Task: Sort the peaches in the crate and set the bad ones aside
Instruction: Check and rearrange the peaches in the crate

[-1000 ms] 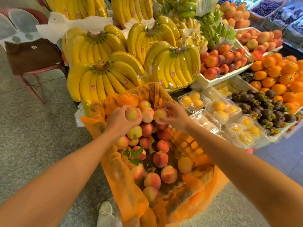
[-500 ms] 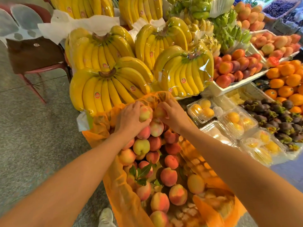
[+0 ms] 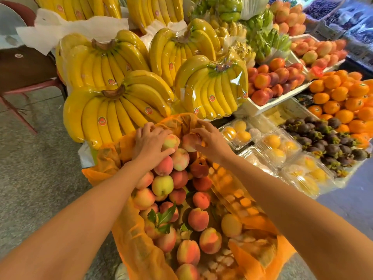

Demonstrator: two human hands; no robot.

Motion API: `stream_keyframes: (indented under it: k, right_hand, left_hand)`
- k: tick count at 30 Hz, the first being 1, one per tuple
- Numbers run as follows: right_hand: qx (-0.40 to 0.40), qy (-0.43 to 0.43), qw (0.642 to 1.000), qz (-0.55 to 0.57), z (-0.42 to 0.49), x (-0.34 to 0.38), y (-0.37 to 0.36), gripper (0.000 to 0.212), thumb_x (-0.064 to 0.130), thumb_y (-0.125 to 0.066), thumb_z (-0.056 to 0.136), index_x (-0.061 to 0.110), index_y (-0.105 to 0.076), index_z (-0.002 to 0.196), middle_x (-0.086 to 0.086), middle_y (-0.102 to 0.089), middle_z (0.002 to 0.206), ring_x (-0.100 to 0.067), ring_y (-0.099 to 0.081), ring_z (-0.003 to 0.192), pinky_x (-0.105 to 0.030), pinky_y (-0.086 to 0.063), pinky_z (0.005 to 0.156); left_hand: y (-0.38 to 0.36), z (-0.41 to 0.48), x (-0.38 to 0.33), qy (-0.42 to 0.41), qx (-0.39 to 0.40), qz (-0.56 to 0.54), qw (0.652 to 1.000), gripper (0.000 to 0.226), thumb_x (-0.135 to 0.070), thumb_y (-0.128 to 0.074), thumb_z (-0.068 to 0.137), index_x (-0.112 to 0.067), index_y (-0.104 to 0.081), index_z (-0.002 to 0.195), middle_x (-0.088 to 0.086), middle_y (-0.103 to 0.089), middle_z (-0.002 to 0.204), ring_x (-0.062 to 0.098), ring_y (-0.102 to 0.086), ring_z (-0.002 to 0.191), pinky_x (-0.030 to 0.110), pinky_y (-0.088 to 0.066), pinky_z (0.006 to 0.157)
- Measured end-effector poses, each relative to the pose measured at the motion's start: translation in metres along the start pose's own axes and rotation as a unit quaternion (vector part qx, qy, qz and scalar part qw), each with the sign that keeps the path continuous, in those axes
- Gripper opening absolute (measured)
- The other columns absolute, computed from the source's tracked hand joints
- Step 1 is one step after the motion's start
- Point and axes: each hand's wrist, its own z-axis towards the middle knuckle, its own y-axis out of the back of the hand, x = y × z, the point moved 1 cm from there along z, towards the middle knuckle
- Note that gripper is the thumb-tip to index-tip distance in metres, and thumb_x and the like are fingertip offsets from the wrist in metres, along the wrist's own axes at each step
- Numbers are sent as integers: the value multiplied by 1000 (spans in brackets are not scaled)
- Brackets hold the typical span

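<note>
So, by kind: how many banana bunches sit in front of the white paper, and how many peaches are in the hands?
Banana bunches in front of the white paper: 4
Peaches held: 2, one peach gripped by the left hand, the other pinched in the fingers of the right hand
Total: 6

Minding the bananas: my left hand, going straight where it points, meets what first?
Your left hand likely meets the orange liner first, the wrapped banana bunch just behind; depth unclear.
</note>
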Motion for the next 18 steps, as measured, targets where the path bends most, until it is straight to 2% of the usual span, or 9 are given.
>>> stream_keyframes:
  k: [4,7,9,11,13,16,18]
  right_hand:
    - [23,-10,999,30,-3,-9,-1,54,31,-68,87,20,-51,136,-4,-25,157,-27,-42,133,-32,-42,91]
    - [41,-7,999,8,-2,-10,-3,56,37,-67,87,21,-48,137,-2,-18,159,-28,-41,133,-31,-43,86]
    - [52,-12,998,15,-2,-11,-2,56,37,-67,87,21,-48,137,-3,-18,159,-29,-38,135,-34,-44,92]
    - [52,-14,998,37,-5,-8,2,56,36,-68,85,20,-50,136,-6,-24,157,-30,-35,138,-45,-42,102]
    - [40,-10,999,36,-12,-4,10,56,40,-67,83,21,-53,134,-8,-32,153,-32,-37,135,-50,-39,103]
    - [-6,17,1000,21,-30,8,29,51,44,-63,81,21,-60,126,-8,-48,142,-29,-47,127,-46,-42,98]
    - [-22,25,998,62,-47,17,39,44,40,-64,82,18,-63,120,-6,-59,125,-24,-60,110,-43,-49,88]
  left_hand:
    - [-4,-1,-3,-9,0,41,999,58,-55,-63,80,-31,-50,131,-3,-50,132,28,-30,129,43,-25,102]
    - [-5,-4,-2,16,-21,24,999,51,-47,-66,81,-29,-56,128,4,-41,136,31,-28,130,45,-26,106]
    - [-4,-6,-4,14,-18,20,1000,48,-45,-64,83,-29,-57,127,4,-40,137,29,-31,129,44,-27,104]
    - [-2,-9,-6,-5,-18,19,1000,44,-43,-62,84,-29,-58,125,2,-41,138,26,-33,128,43,-26,103]
    - [1,-15,-10,-19,-21,1,1000,40,-41,-62,83,-29,-61,121,2,-43,137,25,-35,128,43,-25,104]
    - [10,-28,-22,-38,-4,-48,998,36,-40,-60,84,-28,-62,118,0,-51,130,24,-42,124,42,-28,102]
    - [18,-41,-29,-52,21,-98,994,37,-41,-55,84,-25,-63,116,1,-55,128,24,-47,123,41,-33,99]
